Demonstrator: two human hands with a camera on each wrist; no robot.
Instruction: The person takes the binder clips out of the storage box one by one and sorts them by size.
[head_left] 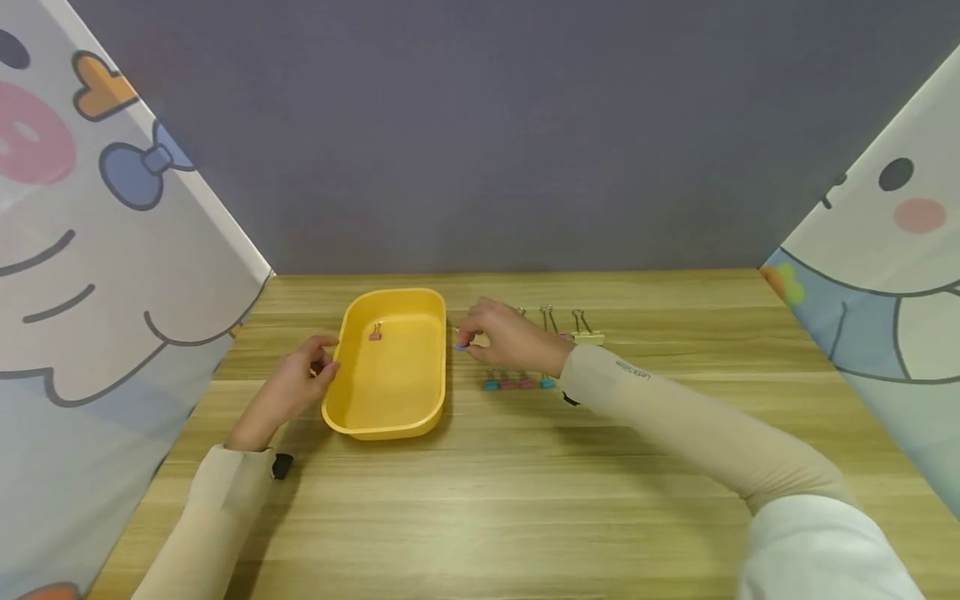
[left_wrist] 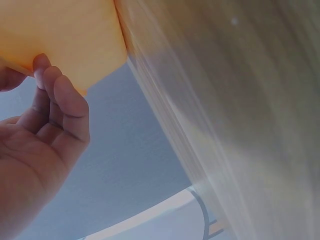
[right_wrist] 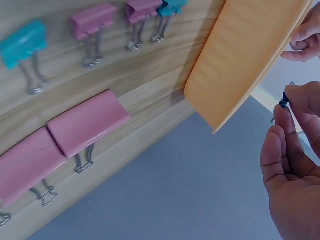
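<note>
My right hand [head_left: 513, 333] pinches a small blue binder clip [head_left: 461, 347] between thumb and fingertips, just right of the yellow tray [head_left: 384, 432]. In the right wrist view that binder clip [right_wrist: 284, 101] looks dark, and the fingers partly cover it. At the tray's left side, my left hand [head_left: 288, 387] touches the rim with loosely bent fingers. The left wrist view shows its fingertips [left_wrist: 41, 62] against the tray's outer wall [left_wrist: 75, 40]. A small pink binder clip [head_left: 375, 336] lies inside the tray, near its far end.
Right of the tray, a row of small teal [head_left: 547, 383] and pink binder clips [head_left: 527, 383] lies below my right forearm. Behind it are larger pink clips [right_wrist: 90, 122], partly hidden in the head view, and a yellow clip [head_left: 588, 338]. A grey wall [head_left: 517, 167] stands behind the table.
</note>
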